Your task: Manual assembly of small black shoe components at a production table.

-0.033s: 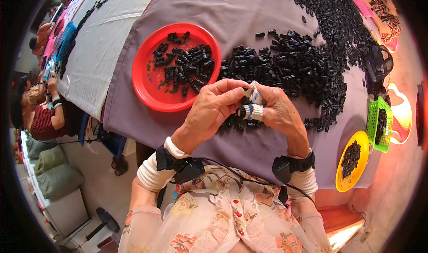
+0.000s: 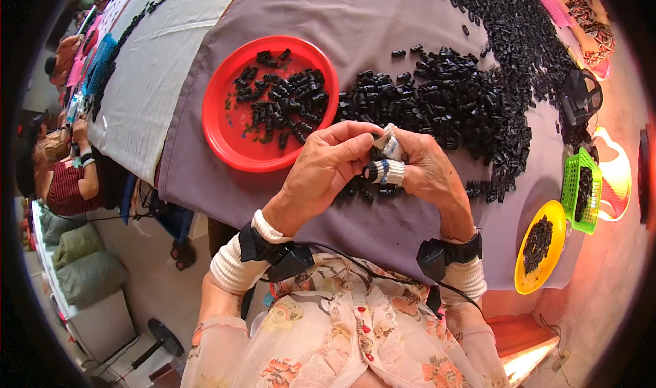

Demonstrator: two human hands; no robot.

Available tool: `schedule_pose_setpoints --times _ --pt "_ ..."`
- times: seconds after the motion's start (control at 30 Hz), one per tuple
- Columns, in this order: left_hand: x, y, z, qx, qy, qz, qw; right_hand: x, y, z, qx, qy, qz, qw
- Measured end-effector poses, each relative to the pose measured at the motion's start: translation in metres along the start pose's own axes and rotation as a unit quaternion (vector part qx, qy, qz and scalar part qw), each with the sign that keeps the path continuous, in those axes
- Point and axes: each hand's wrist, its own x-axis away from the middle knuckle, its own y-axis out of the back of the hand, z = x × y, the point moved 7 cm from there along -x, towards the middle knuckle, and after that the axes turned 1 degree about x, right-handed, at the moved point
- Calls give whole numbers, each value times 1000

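My left hand [image 2: 321, 166] and my right hand [image 2: 432, 166] meet above the near edge of the cloth-covered table. White knit finger covers with blue marks wrap fingers of my right hand. Those fingers are curled in, and a small black cylindrical part [image 2: 370, 173] shows at their tips. My left thumb and forefinger pinch together against the right fingertips; what lies between them is hidden. Just beyond my hands spreads a pile of small black cylindrical parts [image 2: 444, 94]. To its left stands a red round tray [image 2: 225, 125] with several more of these parts in it.
A larger heap of black pieces [image 2: 519, 26] runs along the far right. A yellow plate [image 2: 525, 279] and a green basket [image 2: 593, 183], both holding black pieces, stand at the right. Another person [image 2: 68, 183] sits at the left. Cushions [image 2: 89, 279] lie on a bench, lower left.
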Motion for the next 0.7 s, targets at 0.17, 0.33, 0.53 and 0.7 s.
schedule_pose_setpoints --times 0.17,0.33,0.53,0.7 --pt "-2 0 4 51 23 23 998 2 6 4 6 -47 -15 999" --pt "0 -2 3 32 12 4 999 -1 5 0 41 1 2 999" --pt "-2 1 4 36 11 -29 999 2 1 2 29 -21 18 999" --pt "-4 5 4 62 6 -25 998 9 11 6 -38 -29 -51 998"
